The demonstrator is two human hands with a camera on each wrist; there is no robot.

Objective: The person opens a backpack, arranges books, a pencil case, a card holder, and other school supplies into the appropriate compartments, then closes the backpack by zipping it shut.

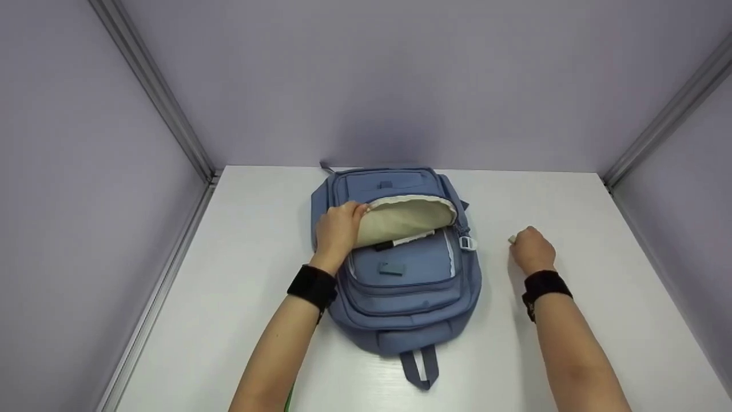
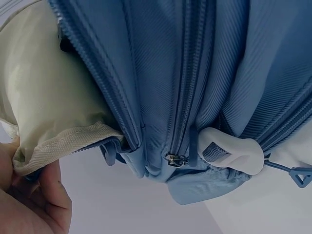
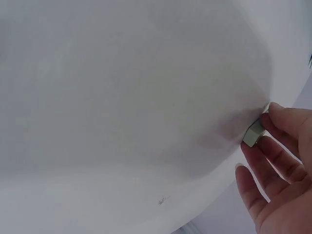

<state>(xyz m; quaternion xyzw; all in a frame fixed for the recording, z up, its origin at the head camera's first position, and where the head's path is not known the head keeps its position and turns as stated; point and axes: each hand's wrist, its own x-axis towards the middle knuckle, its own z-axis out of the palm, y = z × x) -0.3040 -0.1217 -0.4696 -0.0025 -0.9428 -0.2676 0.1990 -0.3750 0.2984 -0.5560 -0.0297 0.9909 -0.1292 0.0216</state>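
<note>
A blue backpack [image 1: 412, 306] lies on the white table with its front pocket unzipped. My left hand [image 1: 337, 232] pinches the edge of the pocket's flap and holds it raised, so the cream lining [image 1: 409, 217] shows. The left wrist view shows the thumb and fingers [image 2: 53, 192] at the lining's corner. Inside the pocket mouth lies a marker pen [image 1: 413, 238] with a white barrel and black cap. To the right of the bag, my right hand [image 1: 533, 252] pinches a small pale green block [image 3: 254, 134] between thumb and fingers, close over the table.
A white buckle [image 1: 468, 244] sits on the bag's right side, and a carry loop [image 1: 421, 372] points toward me. Grey panels [image 1: 377, 74] stand behind and on both sides of the table [image 1: 246, 229]. Something green [image 1: 289, 397] shows beside my left forearm.
</note>
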